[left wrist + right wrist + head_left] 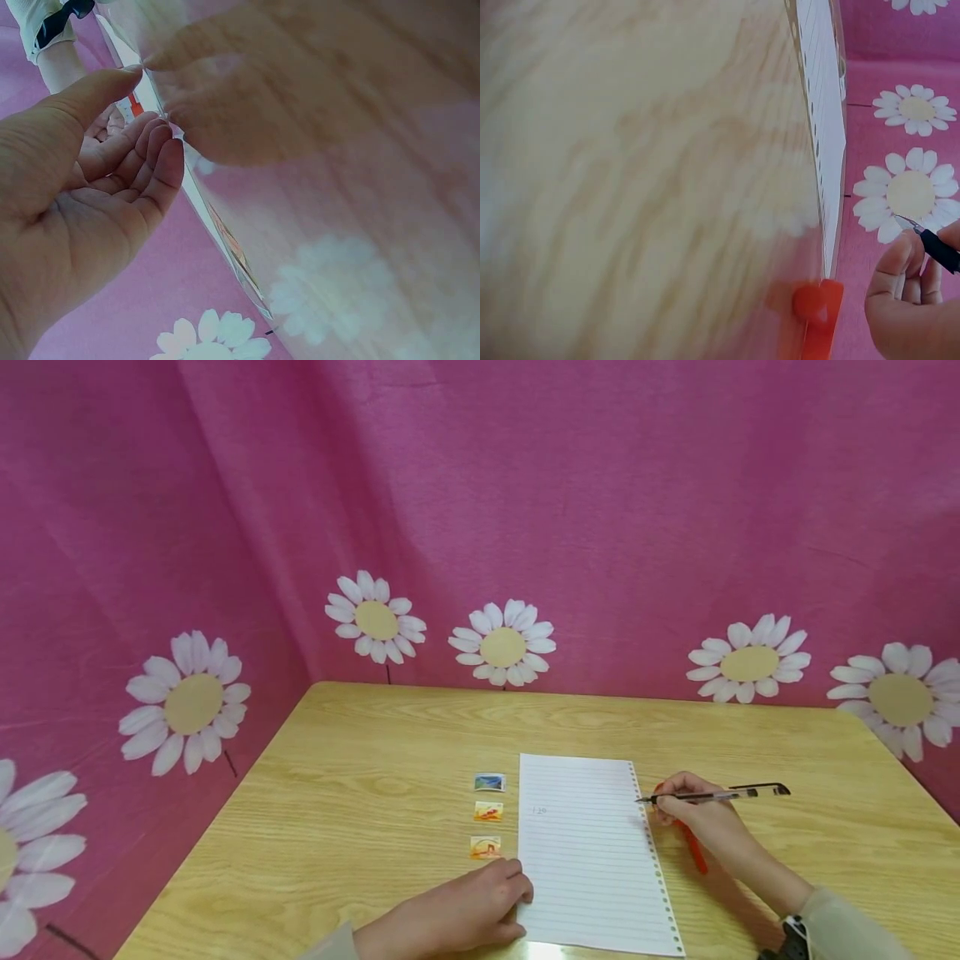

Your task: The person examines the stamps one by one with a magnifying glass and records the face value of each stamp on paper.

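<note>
A lined sheet of paper (581, 860) with holes along its right edge lies on the table, faint handwriting near its upper left. My left hand (480, 902) rests its fingertips at the sheet's lower left edge. In the left wrist view the left hand's fingers (161, 161) bend loosely against the tabletop. My right hand (701, 818) pinches a gel pen (720, 795), tip toward the paper's right edge. From the right wrist, the pen (939, 251) appears raised off the table. Left of the sheet lie a blue stamp (490, 782) and two yellow-red stamps (488, 812).
A long orange-red object (695, 850) of unclear kind lies on the table beneath the right hand. The light wooden table (360, 777) meets a pink curtain (600, 510) printed with white daisies at its back and left. A dark strap (793, 939) sits at the right wrist.
</note>
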`<move>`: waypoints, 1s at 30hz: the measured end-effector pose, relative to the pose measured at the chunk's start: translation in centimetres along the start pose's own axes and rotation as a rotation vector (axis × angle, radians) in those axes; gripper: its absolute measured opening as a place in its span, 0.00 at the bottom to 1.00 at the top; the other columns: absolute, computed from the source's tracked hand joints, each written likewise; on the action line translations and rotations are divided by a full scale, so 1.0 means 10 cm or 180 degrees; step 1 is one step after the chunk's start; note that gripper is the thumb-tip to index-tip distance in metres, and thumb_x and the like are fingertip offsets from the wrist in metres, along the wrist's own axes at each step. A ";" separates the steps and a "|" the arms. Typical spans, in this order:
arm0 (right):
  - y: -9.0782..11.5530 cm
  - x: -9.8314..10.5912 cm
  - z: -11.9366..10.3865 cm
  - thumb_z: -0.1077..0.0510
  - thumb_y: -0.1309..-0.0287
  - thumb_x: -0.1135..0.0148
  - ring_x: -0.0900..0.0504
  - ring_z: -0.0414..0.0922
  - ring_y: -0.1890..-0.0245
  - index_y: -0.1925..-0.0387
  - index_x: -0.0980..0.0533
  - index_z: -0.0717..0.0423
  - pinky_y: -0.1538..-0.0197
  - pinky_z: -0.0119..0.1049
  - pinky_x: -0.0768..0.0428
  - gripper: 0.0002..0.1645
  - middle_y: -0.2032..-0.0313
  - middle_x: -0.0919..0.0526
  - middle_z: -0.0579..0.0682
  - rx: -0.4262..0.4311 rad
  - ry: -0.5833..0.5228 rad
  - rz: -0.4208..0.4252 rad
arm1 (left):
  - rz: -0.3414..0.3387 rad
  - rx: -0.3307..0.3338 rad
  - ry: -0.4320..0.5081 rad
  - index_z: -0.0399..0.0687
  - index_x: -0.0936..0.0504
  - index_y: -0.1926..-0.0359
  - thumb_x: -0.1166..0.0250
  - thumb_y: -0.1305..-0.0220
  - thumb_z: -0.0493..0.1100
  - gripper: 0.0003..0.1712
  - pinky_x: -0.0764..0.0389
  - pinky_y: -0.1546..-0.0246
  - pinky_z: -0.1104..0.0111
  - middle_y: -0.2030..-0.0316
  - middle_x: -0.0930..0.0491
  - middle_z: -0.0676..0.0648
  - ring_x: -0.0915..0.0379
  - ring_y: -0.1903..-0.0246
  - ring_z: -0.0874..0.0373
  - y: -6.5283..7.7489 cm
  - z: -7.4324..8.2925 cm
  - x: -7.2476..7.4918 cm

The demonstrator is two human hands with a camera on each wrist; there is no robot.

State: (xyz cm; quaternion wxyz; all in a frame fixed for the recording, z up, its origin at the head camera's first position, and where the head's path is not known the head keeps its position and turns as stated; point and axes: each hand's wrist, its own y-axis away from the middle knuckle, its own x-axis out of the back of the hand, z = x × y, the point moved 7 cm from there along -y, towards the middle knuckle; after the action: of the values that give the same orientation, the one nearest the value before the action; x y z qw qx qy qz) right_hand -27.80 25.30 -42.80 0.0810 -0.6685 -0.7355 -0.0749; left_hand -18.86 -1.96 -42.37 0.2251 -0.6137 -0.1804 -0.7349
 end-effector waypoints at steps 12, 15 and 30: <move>0.06 0.21 0.07 0.63 0.34 0.44 0.20 0.35 0.72 0.67 0.27 0.53 0.66 0.31 0.19 0.05 0.75 0.19 0.37 -0.0164 0.0178 0.0125 | 0.0002 0.0013 0.0011 0.49 0.21 0.59 0.33 0.37 0.50 0.12 0.36 0.67 0.85 0.70 0.33 0.59 0.42 0.70 0.71 0.00 0.00 0.00; 0.07 0.26 0.09 0.61 0.34 0.44 0.20 0.34 0.71 0.67 0.27 0.51 0.65 0.31 0.19 0.04 0.75 0.19 0.36 -0.0265 0.0240 0.0140 | 0.0000 0.0009 0.0031 0.49 0.21 0.59 0.33 0.37 0.50 0.12 0.36 0.67 0.85 0.69 0.33 0.59 0.42 0.70 0.72 0.00 0.00 0.00; 0.12 0.51 0.15 0.64 0.34 0.44 0.18 0.34 0.71 0.70 0.26 0.51 0.66 0.29 0.19 0.08 0.75 0.17 0.37 -0.0123 0.0227 0.0235 | -0.0015 0.0082 0.0110 0.48 0.20 0.58 0.32 0.38 0.50 0.13 0.36 0.67 0.85 0.68 0.32 0.58 0.42 0.70 0.71 0.00 0.00 0.00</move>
State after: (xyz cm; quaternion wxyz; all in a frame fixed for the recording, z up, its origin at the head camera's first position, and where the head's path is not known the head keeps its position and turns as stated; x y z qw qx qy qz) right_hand -27.14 30.72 -43.19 0.0970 -0.6935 -0.7054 -0.1098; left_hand -18.84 -1.96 -42.38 0.2344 -0.5976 -0.1875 -0.7435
